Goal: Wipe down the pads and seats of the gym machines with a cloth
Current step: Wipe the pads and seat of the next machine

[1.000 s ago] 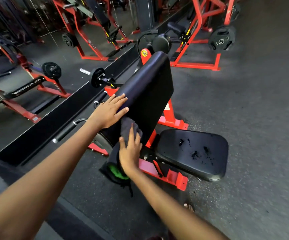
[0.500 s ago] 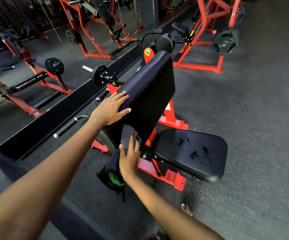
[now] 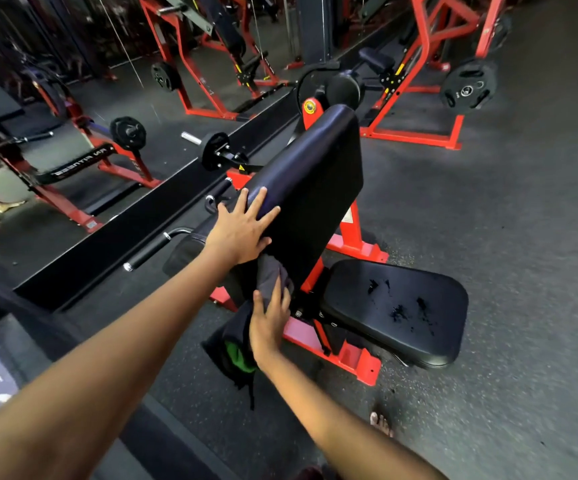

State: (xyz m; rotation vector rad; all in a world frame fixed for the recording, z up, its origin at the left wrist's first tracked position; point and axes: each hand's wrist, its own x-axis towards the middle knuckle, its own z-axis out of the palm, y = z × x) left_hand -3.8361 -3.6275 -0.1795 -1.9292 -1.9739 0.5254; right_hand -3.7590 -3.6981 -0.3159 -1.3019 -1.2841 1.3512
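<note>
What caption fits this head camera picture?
Right hand presses a cloth on the pad; left hand steadies it.

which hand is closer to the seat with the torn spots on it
Right. The right hand presses the cloth against the pad's lower end, just left of the seat. The left hand rests flat higher on the pad, farther away.

Bare forearms, bare hands [image 3: 242,233], no sleeves

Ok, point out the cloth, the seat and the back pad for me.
cloth [image 3: 270,271]: head view, grey fold above the right hand's fingers.
seat [image 3: 360,299]: head view, smooth left part of its top.
back pad [image 3: 315,174]: head view, middle of its face.
</note>
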